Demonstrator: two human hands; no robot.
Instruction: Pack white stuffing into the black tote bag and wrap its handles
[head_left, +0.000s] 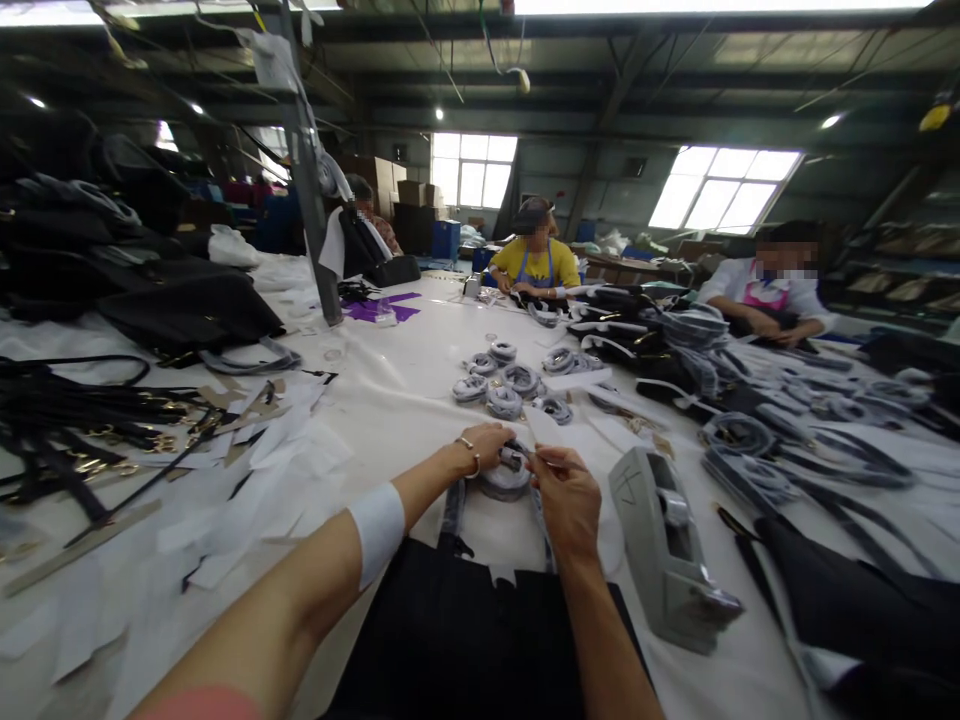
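White counter (405, 400) spans nearly the whole view; its near edge is cut off by the frame. No true containers seen; the nearest thing to one is the grey tape dispenser (664, 545) just right of my hands, with a roll seated in its cradle. Black bag (465, 630) lies directly below my hands, lower part out of frame. Black straps (75, 420) heaped at left, individual pieces hard to separate. Cluster of wrapped strap coils (510, 385) sits beyond my hands, near but apart.

My left hand (484, 447) rests on a wrapped coil (504, 478) at the bag's top, fingers curled over it. My right hand (566, 490) has fingers pinched shut on a small metal piece (514, 457) at that coil; what it is I cannot tell.

Two seated people across the counter, faces blurred.
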